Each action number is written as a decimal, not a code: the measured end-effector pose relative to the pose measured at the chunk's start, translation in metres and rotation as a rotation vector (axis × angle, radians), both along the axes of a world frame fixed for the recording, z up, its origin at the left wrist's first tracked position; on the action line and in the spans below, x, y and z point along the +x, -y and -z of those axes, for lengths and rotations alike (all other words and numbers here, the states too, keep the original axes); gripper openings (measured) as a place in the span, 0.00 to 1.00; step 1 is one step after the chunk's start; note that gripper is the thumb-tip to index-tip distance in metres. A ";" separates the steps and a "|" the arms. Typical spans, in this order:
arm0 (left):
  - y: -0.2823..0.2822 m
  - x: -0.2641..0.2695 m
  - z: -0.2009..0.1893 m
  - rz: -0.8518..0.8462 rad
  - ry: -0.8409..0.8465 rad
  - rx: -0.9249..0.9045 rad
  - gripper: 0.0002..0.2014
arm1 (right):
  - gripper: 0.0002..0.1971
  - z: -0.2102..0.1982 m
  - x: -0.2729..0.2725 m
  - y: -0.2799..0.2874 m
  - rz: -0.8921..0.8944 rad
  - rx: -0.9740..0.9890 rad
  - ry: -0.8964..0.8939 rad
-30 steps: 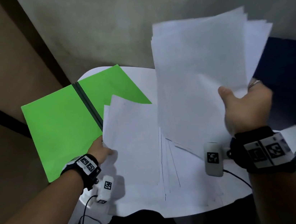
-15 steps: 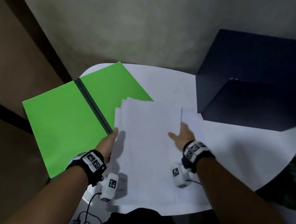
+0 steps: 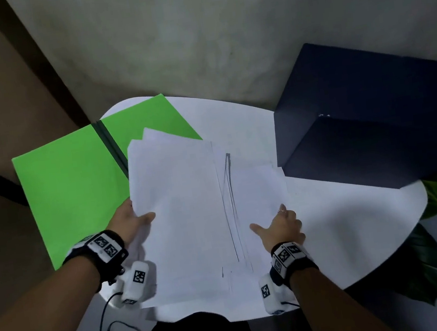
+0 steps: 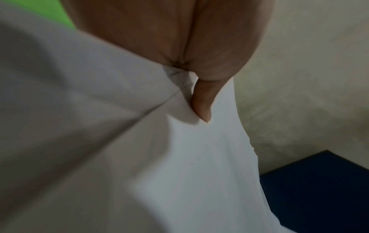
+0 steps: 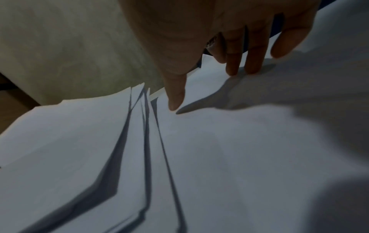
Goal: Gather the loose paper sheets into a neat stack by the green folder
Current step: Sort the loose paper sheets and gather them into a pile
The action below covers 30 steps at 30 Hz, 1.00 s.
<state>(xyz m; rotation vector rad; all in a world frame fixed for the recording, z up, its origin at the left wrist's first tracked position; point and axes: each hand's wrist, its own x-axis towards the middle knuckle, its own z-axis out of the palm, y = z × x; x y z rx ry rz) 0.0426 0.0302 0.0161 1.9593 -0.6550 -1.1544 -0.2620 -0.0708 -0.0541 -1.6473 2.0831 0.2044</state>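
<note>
No words, brands or numbers can be read anywhere. The only signs are black-and-white square code markers on the wrist bands [image 3: 105, 245] and on the small white camera units [image 3: 139, 276] below each wrist; the paper sheets [image 3: 184, 211] show no print.

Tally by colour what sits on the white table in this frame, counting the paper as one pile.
Green: 1, the open green folder
White: 1, the pile of paper sheets
Dark blue: 1, the box
Total: 3
</note>
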 end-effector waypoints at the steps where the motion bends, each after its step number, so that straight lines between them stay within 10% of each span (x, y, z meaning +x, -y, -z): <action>1: -0.001 -0.001 -0.007 -0.015 -0.005 0.004 0.19 | 0.56 -0.001 0.001 0.001 0.003 0.001 -0.002; 10: -0.003 -0.013 -0.045 -0.118 -0.113 0.009 0.11 | 0.68 -0.006 0.005 0.014 0.047 0.053 -0.069; 16: -0.006 -0.010 -0.046 -0.134 -0.137 0.012 0.24 | 0.69 -0.001 0.009 0.025 0.128 0.124 0.033; 21: -0.008 -0.002 -0.046 -0.133 -0.172 0.036 0.16 | 0.38 -0.004 0.013 0.021 0.235 0.047 0.206; 26: -0.010 0.003 -0.035 -0.135 -0.142 0.066 0.10 | 0.27 -0.057 0.008 0.019 0.179 -0.136 0.358; 30: -0.008 -0.002 -0.011 -0.064 -0.040 0.109 0.24 | 0.19 -0.133 -0.007 0.031 0.122 -0.511 0.401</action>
